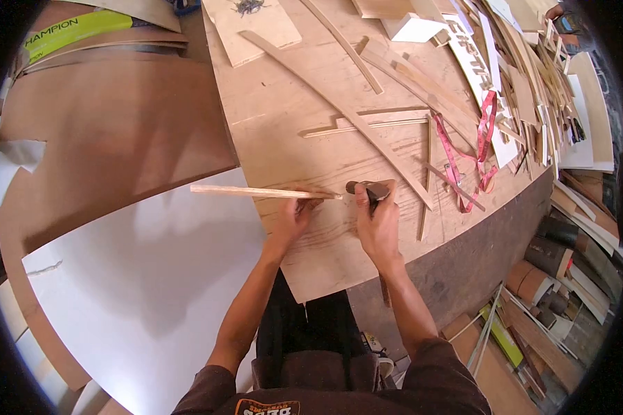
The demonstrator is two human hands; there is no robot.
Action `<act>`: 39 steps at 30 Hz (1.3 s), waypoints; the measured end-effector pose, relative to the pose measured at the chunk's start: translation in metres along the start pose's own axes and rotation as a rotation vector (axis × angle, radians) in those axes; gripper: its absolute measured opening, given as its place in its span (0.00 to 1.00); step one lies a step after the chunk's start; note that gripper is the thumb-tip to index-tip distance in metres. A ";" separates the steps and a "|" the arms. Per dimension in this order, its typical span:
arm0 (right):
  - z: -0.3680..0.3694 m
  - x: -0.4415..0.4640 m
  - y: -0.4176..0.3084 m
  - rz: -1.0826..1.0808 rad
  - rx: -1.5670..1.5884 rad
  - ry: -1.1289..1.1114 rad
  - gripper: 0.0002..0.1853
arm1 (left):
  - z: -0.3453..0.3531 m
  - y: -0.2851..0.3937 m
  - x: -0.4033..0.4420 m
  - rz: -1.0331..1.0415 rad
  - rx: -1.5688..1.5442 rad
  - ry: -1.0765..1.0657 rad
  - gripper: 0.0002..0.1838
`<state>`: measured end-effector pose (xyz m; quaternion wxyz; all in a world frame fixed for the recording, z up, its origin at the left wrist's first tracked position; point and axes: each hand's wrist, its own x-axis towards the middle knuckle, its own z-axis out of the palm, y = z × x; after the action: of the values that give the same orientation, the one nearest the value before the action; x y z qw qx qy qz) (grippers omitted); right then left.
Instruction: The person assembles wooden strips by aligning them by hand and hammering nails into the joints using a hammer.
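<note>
My left hand [296,216] is closed around a narrow wooden strip [246,191] near its right end. The strip's left end juts out past the table edge, over a white sheet [145,277]. To the right, my right hand [379,225] grips what looks like a hammer [368,188] high up, close to its dark head. Part of the hammer's handle shows below my wrist. The head sits just beyond the strip's right end, with a small gap between them. Both hands are over the plywood tabletop [325,259]. The fingertips of my left hand are partly hidden behind the strip.
A long wooden lath [346,114] lies diagonally across the tabletop, among several thinner strips. A pink measuring tape [484,138] is looped at the right. Offcuts [533,69] pile up at the far right. Brown boards [118,124] stand left of the table.
</note>
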<state>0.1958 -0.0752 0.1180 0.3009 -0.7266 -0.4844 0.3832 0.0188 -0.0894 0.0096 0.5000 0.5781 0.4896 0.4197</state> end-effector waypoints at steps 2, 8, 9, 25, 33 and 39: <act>0.002 0.000 0.010 -0.029 -0.006 0.019 0.20 | 0.004 -0.006 -0.002 -0.124 -0.108 -0.013 0.11; -0.001 -0.002 0.024 -0.098 -0.021 0.023 0.22 | 0.011 -0.022 -0.010 -0.123 -0.212 -0.043 0.14; -0.002 0.001 0.026 -0.075 -0.094 -0.044 0.22 | 0.010 -0.023 -0.009 -0.122 -0.211 -0.048 0.14; 0.010 -0.004 0.036 -0.082 -0.253 -0.029 0.23 | 0.005 -0.015 -0.005 0.039 0.030 -0.003 0.09; 0.016 -0.004 0.043 -0.122 -0.202 0.052 0.23 | 0.007 -0.032 -0.006 -0.148 0.014 0.006 0.10; -0.005 -0.011 0.024 0.001 0.088 0.082 0.20 | 0.019 -0.015 -0.005 -0.064 -0.403 0.143 0.13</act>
<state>0.2084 -0.0943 0.1043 0.3520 -0.7281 -0.4540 0.3739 0.0341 -0.0968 -0.0077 0.5826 0.4193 0.4481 0.5329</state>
